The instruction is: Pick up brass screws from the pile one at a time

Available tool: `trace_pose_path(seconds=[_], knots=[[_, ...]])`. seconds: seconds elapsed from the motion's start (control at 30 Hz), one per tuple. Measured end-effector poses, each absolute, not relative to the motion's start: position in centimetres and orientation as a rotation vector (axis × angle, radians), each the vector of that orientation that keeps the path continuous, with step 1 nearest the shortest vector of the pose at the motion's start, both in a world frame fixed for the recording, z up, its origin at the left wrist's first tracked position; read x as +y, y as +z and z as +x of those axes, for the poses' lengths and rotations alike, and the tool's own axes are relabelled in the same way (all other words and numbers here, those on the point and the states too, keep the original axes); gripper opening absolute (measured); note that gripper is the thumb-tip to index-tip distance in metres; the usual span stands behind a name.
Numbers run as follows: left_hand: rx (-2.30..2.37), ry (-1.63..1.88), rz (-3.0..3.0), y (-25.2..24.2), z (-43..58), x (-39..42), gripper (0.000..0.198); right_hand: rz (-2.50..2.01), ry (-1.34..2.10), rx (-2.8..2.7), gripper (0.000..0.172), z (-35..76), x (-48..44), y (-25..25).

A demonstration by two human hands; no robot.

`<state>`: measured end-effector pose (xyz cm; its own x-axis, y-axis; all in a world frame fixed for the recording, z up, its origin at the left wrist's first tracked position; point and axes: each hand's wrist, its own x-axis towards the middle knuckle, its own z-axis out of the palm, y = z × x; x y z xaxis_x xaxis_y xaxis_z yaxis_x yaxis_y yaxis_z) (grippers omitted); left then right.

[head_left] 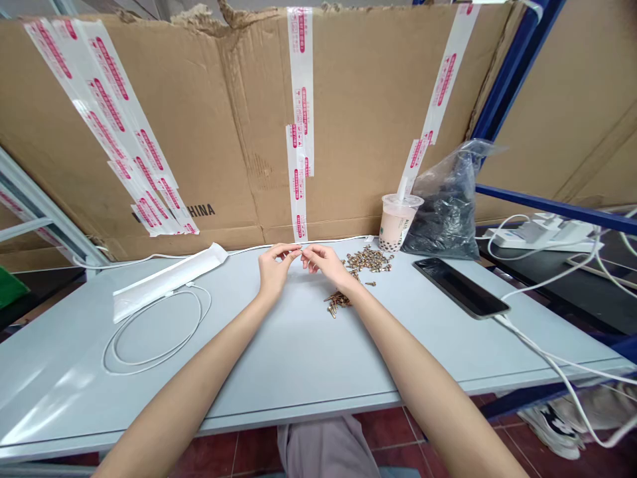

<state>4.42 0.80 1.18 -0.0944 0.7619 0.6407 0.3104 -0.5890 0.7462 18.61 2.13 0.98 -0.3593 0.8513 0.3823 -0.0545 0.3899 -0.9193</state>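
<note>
Grey desk holds brass-coloured screws at two o'clock from the left hand and right hand, fingers pinching something too small to tell; a fumbled grip could drop it.

From my end, whatever sits between the fingertips is too small to tell. The screws blur together at this distance, and the shoes at lower right run off the picture's edge.

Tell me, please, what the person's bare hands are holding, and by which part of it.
The left hand and right hand meet at the fingertips, but anything pinched there is too small to tell.
</note>
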Motion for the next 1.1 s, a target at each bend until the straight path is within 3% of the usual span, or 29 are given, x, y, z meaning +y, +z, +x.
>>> trace_pose_path(seconds=[0.23,0.43,1.1], knots=[[1.16,1.687,2.001,1.0,3.9,1.2,0.013,-0.744,1.073,-1.656,0.03,18.6,2.5,0.7],[1.16,1.621,2.355,0.7,3.0,1.5,0.013,-0.768,0.992,-1.711,0.037,18.7,2.6,0.6],[1.066,1.619,2.469,0.5,3.1,1.6,0.012,-0.88,0.846,-1.849,0.043,19.3,2.8,0.2]])
